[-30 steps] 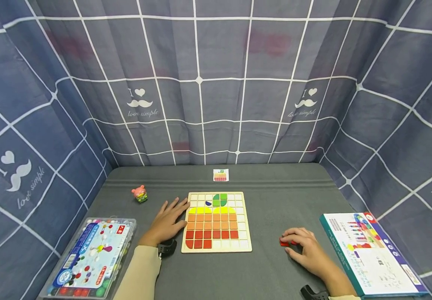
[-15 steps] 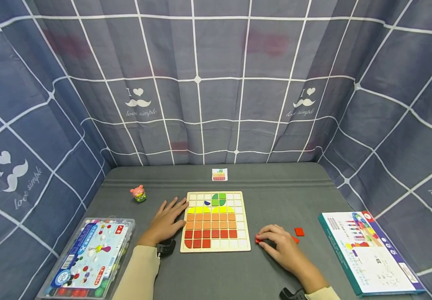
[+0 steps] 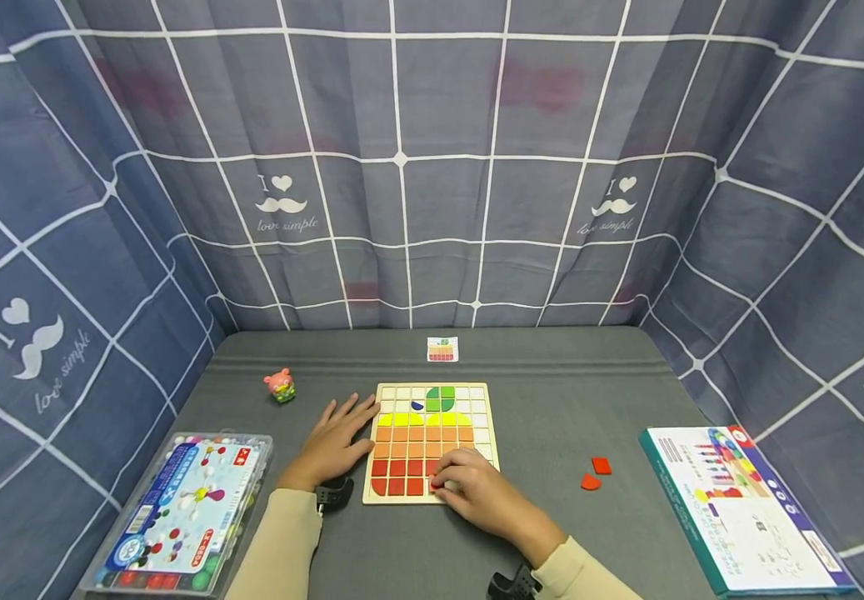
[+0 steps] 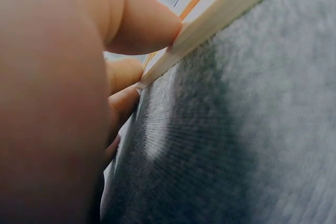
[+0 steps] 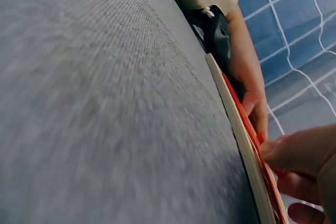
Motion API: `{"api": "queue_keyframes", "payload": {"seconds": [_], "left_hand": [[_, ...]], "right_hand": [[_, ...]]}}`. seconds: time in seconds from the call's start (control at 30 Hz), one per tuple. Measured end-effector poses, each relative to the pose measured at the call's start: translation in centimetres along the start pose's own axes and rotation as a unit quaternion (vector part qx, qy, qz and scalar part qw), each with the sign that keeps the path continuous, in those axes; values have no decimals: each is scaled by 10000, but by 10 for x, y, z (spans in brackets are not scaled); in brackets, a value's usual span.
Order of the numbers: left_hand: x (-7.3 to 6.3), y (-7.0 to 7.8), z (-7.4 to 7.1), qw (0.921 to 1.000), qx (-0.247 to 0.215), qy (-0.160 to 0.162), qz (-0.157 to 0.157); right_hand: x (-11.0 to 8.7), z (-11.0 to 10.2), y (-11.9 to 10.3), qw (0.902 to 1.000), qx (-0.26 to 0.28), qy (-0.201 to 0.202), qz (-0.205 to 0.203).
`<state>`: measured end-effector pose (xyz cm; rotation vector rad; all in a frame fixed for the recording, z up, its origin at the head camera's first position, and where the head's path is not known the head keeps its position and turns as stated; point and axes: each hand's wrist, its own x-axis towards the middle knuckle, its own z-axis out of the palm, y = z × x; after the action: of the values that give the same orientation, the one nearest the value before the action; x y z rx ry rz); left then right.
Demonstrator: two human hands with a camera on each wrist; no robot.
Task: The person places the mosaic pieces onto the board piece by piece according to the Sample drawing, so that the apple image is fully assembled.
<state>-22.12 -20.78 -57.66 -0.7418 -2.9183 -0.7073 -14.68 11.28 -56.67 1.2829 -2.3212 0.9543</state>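
Observation:
A wooden puzzle board (image 3: pixel 482 417) with a white grid bears rows of yellow, orange and red tiles, plus green leaf shapes and a small blue piece on top. My left hand (image 3: pixel 334 446) rests with spread fingers along its left edge; in the left wrist view the thumb (image 4: pixel 152 22) presses the wooden rim. Over the lower right of the board, my right hand (image 3: pixel 480 492) pinches a small red tile (image 3: pixel 434 483) at the bottom row, beside the red tiles there. The right wrist view has the thumb (image 5: pixel 289 153) low over the red row. The hand hides the board's lower right corner.
Two loose red tiles, one square (image 3: pixel 601 466) and one rounded (image 3: pixel 590 482), lie right of the board. A picture card (image 3: pixel 442 349) is behind it. A pig figurine (image 3: pixel 280 386) and a plastic case (image 3: pixel 184 508) stand left; a boxed set (image 3: pixel 750 508) lies right.
My right hand has moved left from the loose red pieces onto the board, carrying a red tile and leaving two behind. The left hand has stayed at the board's left edge.

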Motion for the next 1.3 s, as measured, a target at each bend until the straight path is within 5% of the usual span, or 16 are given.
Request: {"api": "queue_keyframes", "payload": {"seconds": [0.5, 0.7, 0.9, 1.03, 1.2, 1.3], "left_hand": [[0, 0, -3, 10000, -47, -63, 41], [0, 2, -3, 10000, -48, -24, -14], [1, 3, -1, 10000, -43, -26, -1], [1, 2, -2, 9999, -90, -52, 34], [1, 2, -3, 9999, -134, 18, 71], [-1, 2, -1, 9999, -127, 42, 76]], "right_hand": [[5, 7, 0, 9997, -214, -100, -50], [-1, -1, 1, 9992, -300, 185, -184], [-34, -37, 11, 9925, -631, 824, 650], [-65, -66, 24, 9669, -1308, 1513, 1583], [-98, -98, 34, 9069, -2025, 2369, 2836], [-113, -111, 33, 8809, -2170, 2375, 3473]]}}
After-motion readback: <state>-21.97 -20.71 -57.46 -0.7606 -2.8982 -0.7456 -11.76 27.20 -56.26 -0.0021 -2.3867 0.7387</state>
